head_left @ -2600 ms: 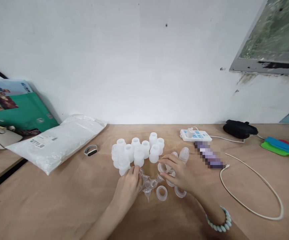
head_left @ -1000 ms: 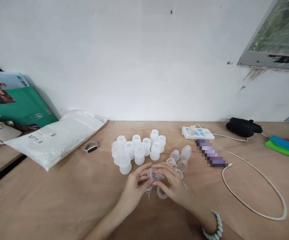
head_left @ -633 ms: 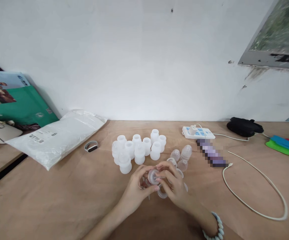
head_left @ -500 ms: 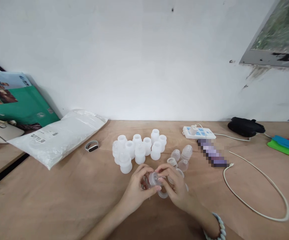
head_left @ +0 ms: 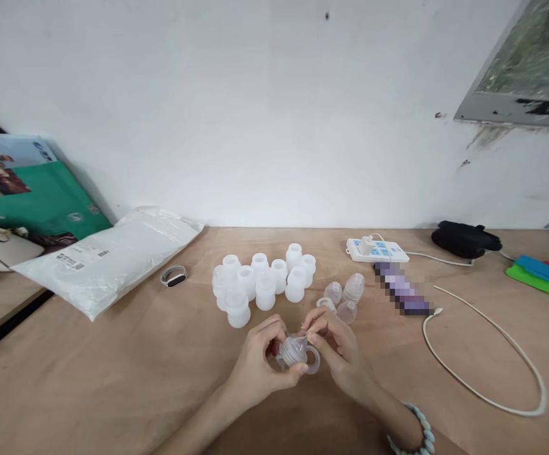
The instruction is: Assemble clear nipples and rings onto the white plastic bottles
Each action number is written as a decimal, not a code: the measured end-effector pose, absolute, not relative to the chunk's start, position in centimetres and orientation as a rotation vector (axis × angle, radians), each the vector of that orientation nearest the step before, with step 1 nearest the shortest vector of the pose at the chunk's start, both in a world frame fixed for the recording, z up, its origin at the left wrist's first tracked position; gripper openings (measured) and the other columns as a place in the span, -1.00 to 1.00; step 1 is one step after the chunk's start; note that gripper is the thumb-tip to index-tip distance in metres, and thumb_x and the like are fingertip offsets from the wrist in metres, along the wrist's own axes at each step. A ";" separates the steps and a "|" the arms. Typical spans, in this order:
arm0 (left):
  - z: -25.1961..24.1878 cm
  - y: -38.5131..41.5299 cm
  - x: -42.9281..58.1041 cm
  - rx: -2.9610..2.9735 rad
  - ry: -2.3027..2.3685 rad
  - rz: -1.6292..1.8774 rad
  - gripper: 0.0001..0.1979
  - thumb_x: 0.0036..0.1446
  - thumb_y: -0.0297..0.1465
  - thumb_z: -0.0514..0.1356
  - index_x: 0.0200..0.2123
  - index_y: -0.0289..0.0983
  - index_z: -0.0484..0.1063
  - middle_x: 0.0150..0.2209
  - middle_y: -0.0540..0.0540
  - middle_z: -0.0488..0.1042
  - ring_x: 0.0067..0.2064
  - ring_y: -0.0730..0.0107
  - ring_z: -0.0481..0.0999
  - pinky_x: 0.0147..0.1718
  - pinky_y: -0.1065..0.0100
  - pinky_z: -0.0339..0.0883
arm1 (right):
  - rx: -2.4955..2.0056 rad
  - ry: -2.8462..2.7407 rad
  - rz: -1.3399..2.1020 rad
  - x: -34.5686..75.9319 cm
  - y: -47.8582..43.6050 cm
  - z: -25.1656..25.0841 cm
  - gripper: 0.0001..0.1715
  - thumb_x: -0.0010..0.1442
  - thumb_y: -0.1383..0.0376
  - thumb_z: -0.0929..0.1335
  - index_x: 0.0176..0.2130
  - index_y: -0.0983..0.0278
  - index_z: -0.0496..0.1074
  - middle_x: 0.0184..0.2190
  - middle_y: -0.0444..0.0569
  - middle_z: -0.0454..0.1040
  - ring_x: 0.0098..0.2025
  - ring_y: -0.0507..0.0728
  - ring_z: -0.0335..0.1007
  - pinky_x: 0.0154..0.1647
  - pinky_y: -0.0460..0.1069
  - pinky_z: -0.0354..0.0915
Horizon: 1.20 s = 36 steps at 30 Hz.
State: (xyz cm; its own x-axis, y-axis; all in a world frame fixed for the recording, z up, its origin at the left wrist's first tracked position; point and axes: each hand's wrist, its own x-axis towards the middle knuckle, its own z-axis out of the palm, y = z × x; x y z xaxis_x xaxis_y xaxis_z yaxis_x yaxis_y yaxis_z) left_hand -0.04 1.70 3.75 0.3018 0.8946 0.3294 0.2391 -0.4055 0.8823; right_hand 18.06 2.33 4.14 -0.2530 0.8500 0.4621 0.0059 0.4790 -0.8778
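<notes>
My left hand (head_left: 259, 365): thumb and fingers curled around a threaded ring (head_left: 289, 355), gripping it from its left side.
My right hand (head_left: 341, 352): thumb and fingertips pinched on the narrow end of the clear teat (head_left: 298, 344) that stands out of that ring; a beaded bracelet (head_left: 420, 423) circles my wrist.
Ring and teat: between my two hands, tilted to the right, over the middle of the tabletop (head_left: 113, 392) and well short of its far edge.
Loose ring (head_left: 317, 360): flat on the tabletop, just beyond what I hold, partly hidden by it.
White bottles (head_left: 246, 287): a close upright cluster between my hands and the far edge; most are open-mouthed, while three toward the left and front carry clear domes. I can't tell what is inside any of them.
Clear caps (head_left: 353, 287): a small group to the right of the bottles, domes up, with a ring-shaped piece (head_left: 326, 304) beside them.
White parcel (head_left: 113, 259): toward the far left corner, lying flat; its contents are hidden. A wristband (head_left: 174, 276) rests near it.
Power strip (head_left: 388, 254): by the far edge, right of the bottles, one plug seated in it.
Black pouch (head_left: 467, 240): farther right along the far edge, contents hidden.
</notes>
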 end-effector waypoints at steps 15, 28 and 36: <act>5.0 1.5 -0.5 1.915 1.079 0.919 -0.65 0.19 -0.11 0.22 -0.46 -0.26 0.39 -0.44 0.02 0.27 -0.44 0.39 0.25 -0.46 0.39 0.09 | -0.598 -1.962 1.129 19.5 4.1 4.6 -0.51 0.11 0.04 0.50 0.01 0.13 0.50 -0.10 0.00 0.42 -0.11 0.16 0.39 -0.14 0.03 0.37; 11.3 12.1 -14.3 2.221 1.619 0.962 -0.72 0.19 -0.30 0.05 -0.18 -0.19 0.53 0.03 -0.19 0.36 0.03 0.05 0.38 -0.10 0.18 0.35 | -0.729 -1.892 1.031 19.8 4.2 4.6 -0.59 0.12 0.14 0.51 -0.03 0.16 0.52 -0.10 0.02 0.45 -0.07 0.19 0.40 -0.05 0.09 0.35; 8.6 14.9 -15.0 2.162 1.370 0.736 -0.72 0.02 -0.13 0.25 -0.25 -0.15 0.55 0.16 -0.21 0.39 0.07 -0.02 0.46 -0.02 0.17 0.39 | -0.727 -1.882 1.023 19.6 4.6 4.3 -0.58 0.10 0.13 0.51 -0.04 0.15 0.53 -0.12 0.01 0.46 -0.09 0.18 0.41 -0.09 0.08 0.35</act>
